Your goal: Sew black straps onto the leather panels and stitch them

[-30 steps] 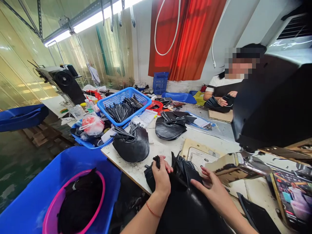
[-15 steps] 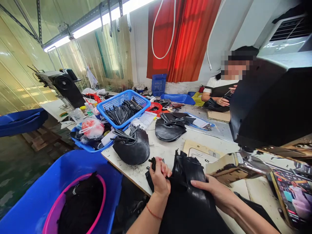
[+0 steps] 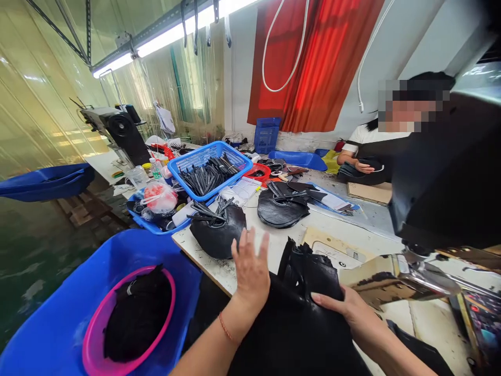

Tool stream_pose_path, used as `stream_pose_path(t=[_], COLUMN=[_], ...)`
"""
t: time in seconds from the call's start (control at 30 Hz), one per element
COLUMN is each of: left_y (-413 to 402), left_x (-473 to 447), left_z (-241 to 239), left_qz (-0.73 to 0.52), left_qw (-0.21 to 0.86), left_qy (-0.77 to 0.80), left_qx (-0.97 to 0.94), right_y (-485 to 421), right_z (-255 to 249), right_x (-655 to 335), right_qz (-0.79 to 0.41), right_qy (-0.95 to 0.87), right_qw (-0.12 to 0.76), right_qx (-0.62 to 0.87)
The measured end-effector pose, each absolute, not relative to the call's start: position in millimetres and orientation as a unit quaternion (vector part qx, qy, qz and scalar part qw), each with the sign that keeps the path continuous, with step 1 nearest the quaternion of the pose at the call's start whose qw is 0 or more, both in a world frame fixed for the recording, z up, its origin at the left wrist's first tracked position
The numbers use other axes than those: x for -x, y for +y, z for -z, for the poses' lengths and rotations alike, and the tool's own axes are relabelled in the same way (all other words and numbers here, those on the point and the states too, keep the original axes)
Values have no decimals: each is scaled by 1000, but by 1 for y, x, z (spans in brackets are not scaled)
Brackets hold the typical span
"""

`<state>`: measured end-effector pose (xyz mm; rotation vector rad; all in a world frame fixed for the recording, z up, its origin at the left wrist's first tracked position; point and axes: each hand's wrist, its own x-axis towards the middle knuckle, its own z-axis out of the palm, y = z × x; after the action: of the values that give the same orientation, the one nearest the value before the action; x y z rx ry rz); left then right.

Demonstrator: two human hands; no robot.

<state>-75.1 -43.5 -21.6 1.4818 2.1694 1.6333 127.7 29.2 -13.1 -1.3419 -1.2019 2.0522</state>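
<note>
My left hand (image 3: 252, 266) is raised palm down with its fingers spread, and nothing shows in it. Just beyond its fingertips lies a rounded stack of black leather pieces (image 3: 211, 240), with narrow black strips (image 3: 221, 213) on top. My right hand (image 3: 354, 313) grips a bundle of black leather pieces (image 3: 319, 271), its thumb on top and the other fingers hidden underneath. Ragged upper edges of the bundle stand up near the sewing machine's metal arm (image 3: 387, 277). A large black sheet (image 3: 297, 339) spreads below, between my forearms.
A second rounded leather stack (image 3: 279, 213) lies farther back. A blue basket (image 3: 178, 180) holds several black strips. On the left, a blue tub (image 3: 47, 324) contains a pink basin (image 3: 89, 339). The machine's dark head (image 3: 450, 172) blocks the right. A co-worker (image 3: 364, 141) sits behind it.
My left hand has let go of a small dark thing, opened its fingers and moved forward towards the nearer stack. My right hand keeps its grip. The whole view has shifted slightly.
</note>
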Motion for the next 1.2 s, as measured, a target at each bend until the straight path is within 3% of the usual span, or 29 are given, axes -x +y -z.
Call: stream_pose_path(t=[0.07,0.2,0.27,0.53,0.87,1.2], left_y=[-43,-35,-29,-18,-21,-39], left_x=[81,93,95,76,73,66], left_z=[12,-10,-16,18,34,52], left_qz=[-446,-356,-357,-396,-445,-554], left_qw=[87,415,498,531,538,513], left_qy=[680,551,474,553,510,480], left_qx=[-576,-630,-632,-505,-503,-447], right_y=[28,25,23,21,17,24], right_z=[10,2,1,16,23,44], right_x=[-125,-123,-124,-124,-121,-119], right_qz=[-732,-712,-704,-687,-659,-697], right_qy=[-435,-462,-476,-485,-519,-439], right_qw=[211,201,200,246,282,324], right_qx=[480,490,488,481,465,466])
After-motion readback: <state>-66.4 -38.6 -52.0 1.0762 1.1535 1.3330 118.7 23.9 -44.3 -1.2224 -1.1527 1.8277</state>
